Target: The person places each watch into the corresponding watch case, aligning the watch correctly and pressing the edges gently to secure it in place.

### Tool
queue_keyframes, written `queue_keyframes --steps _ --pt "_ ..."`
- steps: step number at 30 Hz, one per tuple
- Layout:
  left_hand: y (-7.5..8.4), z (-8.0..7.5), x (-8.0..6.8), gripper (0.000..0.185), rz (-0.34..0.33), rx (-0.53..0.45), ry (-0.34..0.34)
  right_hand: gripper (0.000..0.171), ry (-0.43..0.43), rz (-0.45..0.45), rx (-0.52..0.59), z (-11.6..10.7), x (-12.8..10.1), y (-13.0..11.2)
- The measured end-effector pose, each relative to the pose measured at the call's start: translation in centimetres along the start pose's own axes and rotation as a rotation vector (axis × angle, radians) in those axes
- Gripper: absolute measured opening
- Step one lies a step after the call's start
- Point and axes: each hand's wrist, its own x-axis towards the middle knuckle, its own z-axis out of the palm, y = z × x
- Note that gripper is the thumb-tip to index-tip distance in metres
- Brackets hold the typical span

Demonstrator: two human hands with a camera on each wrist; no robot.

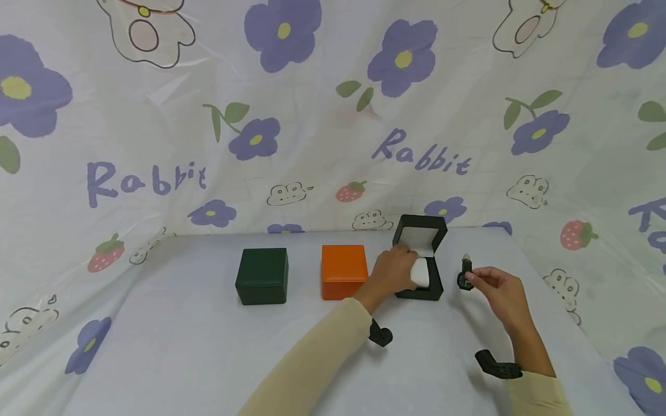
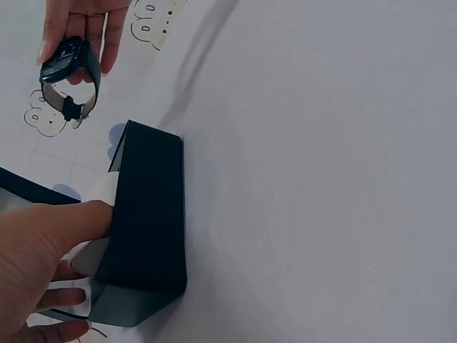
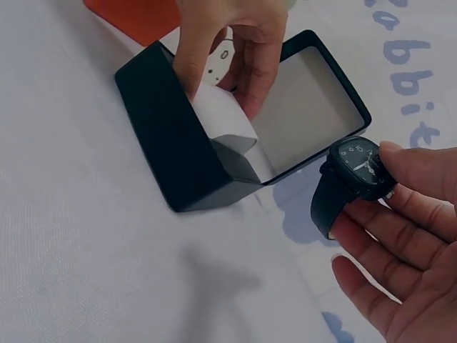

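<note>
A black watch box (image 1: pixel 422 294) stands with its lid raised at the right of the table, its lining pale. Inside it sits a white watch cushion (image 1: pixel 420 273). My left hand (image 1: pixel 391 270) reaches into the box from the left and pinches the cushion, thumb on one side and fingers on the other, as the right wrist view shows. Just right of the box, my right hand (image 1: pixel 502 293) holds a black wristwatch (image 3: pixel 357 168) above the table, thumb on the case edge. The watch has a dark dial, and its strap (image 2: pixel 91 78) hangs as a fastened loop in the left wrist view.
Left of the black box stands an orange box (image 1: pixel 344 273), lid down, close to my left forearm. Farther left is a dark green box (image 1: pixel 262 276), also lid down. A white cloth (image 1: pixel 171 335) covers the table, and a patterned sheet (image 1: pixel 312 127) hangs behind.
</note>
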Motion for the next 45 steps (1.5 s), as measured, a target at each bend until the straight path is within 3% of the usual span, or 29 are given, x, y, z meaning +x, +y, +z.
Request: queue_keyframes --steps 9,17,22,28,34,39,45 --pt "-0.3 0.2 -0.7 0.065 0.033 -0.029 0.015 0.043 0.016 -0.047 0.028 0.0 -0.2 -0.6" --pt "0.0 0.4 -1.2 0.072 0.103 0.096 0.045 0.043 0.019 -0.047 0.057 0.4 -0.3 -0.8" --pt "0.2 0.6 -1.8 0.072 0.149 0.144 0.096 0.042 0.023 -0.063 0.073 0.7 -0.5 -1.1" --pt "-0.1 1.0 -2.5 0.070 0.154 0.109 0.203 0.042 0.028 -0.056 0.104 1.0 -0.7 -1.3" --pt "-0.5 1.1 -3.0 0.074 0.112 -0.107 0.324 0.044 0.042 -0.043 0.153 1.0 -1.0 -1.8" --pt "-0.3 -0.6 -3.4 0.075 0.132 -0.332 0.367 0.043 0.053 -0.083 0.201 0.9 -1.0 -2.8" --pt "-0.6 -1.7 -4.7 0.077 0.154 -0.735 0.376 0.039 0.051 -0.132 0.287 1.0 -1.5 -4.2"
